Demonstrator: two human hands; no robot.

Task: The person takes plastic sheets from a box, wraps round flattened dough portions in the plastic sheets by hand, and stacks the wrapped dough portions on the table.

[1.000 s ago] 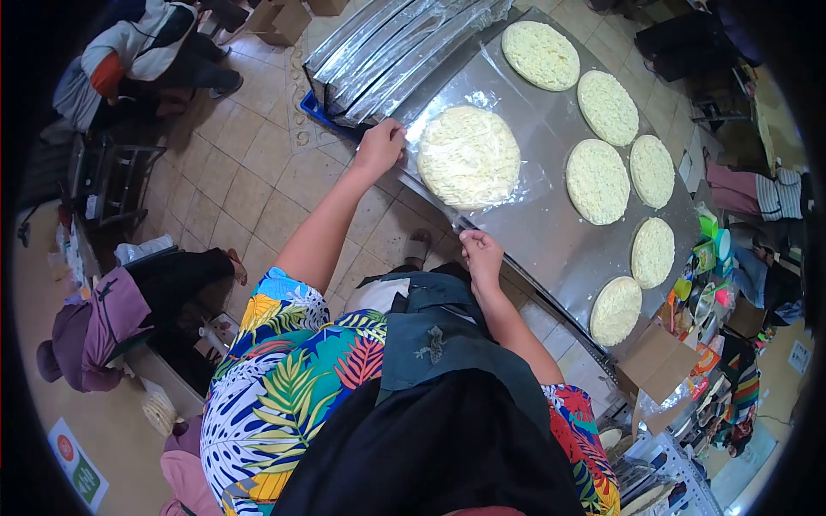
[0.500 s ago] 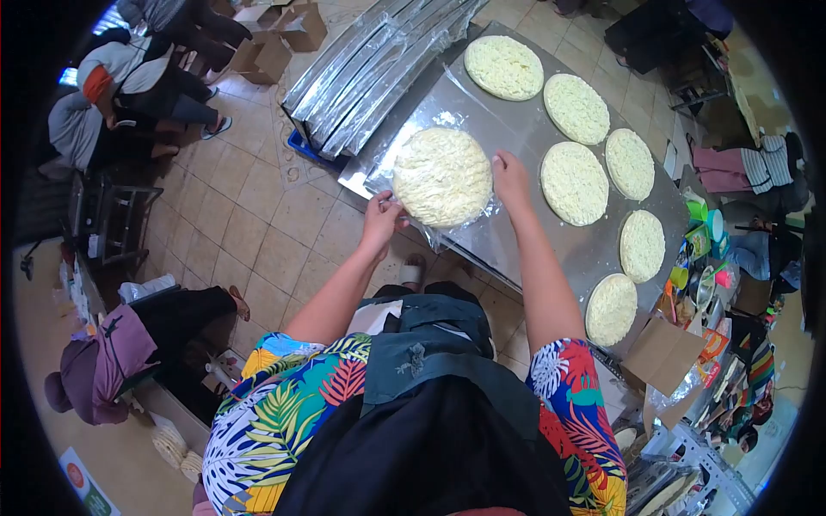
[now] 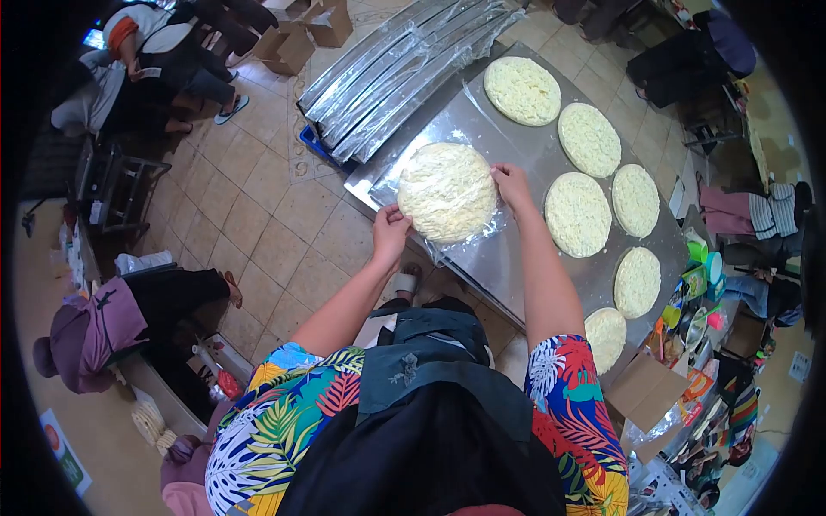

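Head view: both hands point(image 3: 452, 197), apart, apparently pinch the dough round's point(image 3: 447, 193) edges (opposite sides).

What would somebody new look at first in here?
Probably the big pale round at the table's near edge, with the left hand and right hand at its sides. Next, six smaller rounds spread over the table's right side, and the shiny stack at its far left. The bright leafy shirt below pops out too!

No words or numbers are legible; the lettering on the wall sign point(image 3: 64, 451) and the wall paper point(image 3: 799, 367) is too small.
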